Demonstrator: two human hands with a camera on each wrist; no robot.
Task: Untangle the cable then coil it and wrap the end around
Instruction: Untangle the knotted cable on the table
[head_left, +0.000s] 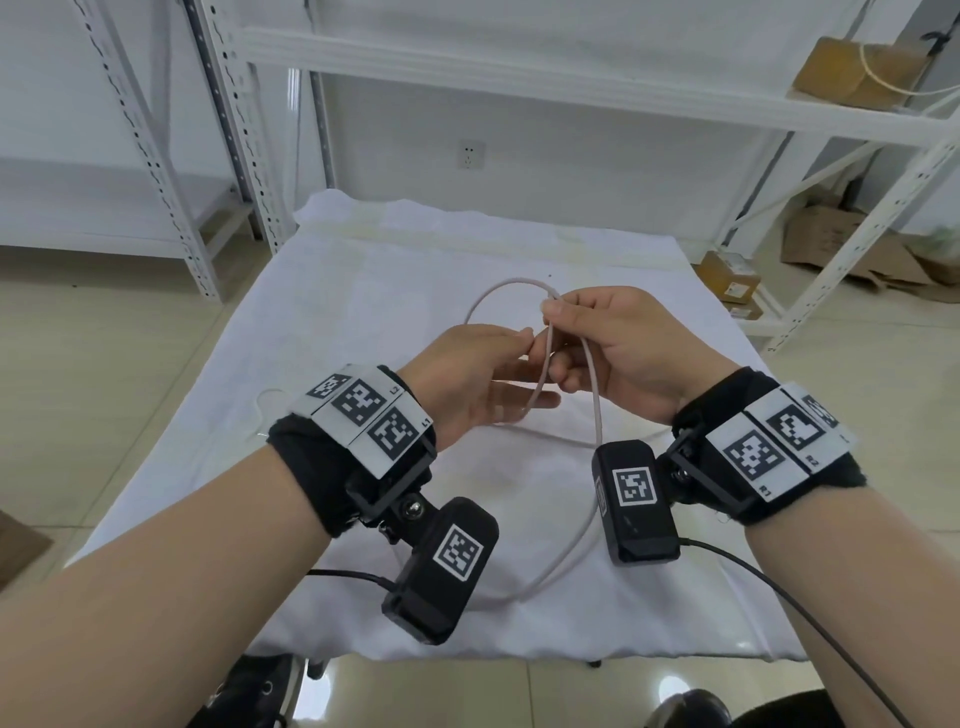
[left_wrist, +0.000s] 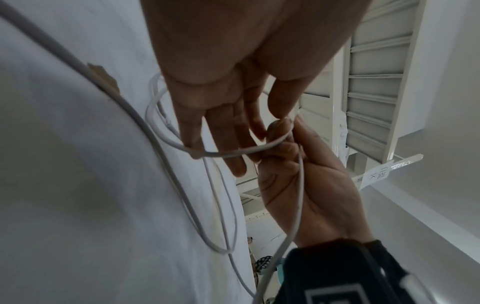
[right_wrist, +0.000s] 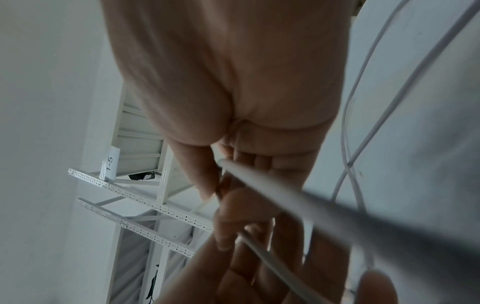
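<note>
A thin pale cable (head_left: 596, 415) lies in loose loops on the white-covered table (head_left: 363, 312) and rises to both hands. My right hand (head_left: 623, 343) pinches it between thumb and forefinger at the top of a raised loop. My left hand (head_left: 467, 374) is just to its left, fingers held straight. In the left wrist view a turn of the cable (left_wrist: 233, 153) runs around the left hand's (left_wrist: 221, 102) fingers, and the right hand (left_wrist: 311, 195) grips the strand close by. In the right wrist view the cable (right_wrist: 285, 197) crosses blurred below the right hand (right_wrist: 221, 82).
White metal shelving (head_left: 223, 130) stands behind and to both sides of the table. Cardboard boxes (head_left: 727, 275) sit on the floor at the right. Black camera leads (head_left: 779, 587) trail from both wrists toward the table's near edge.
</note>
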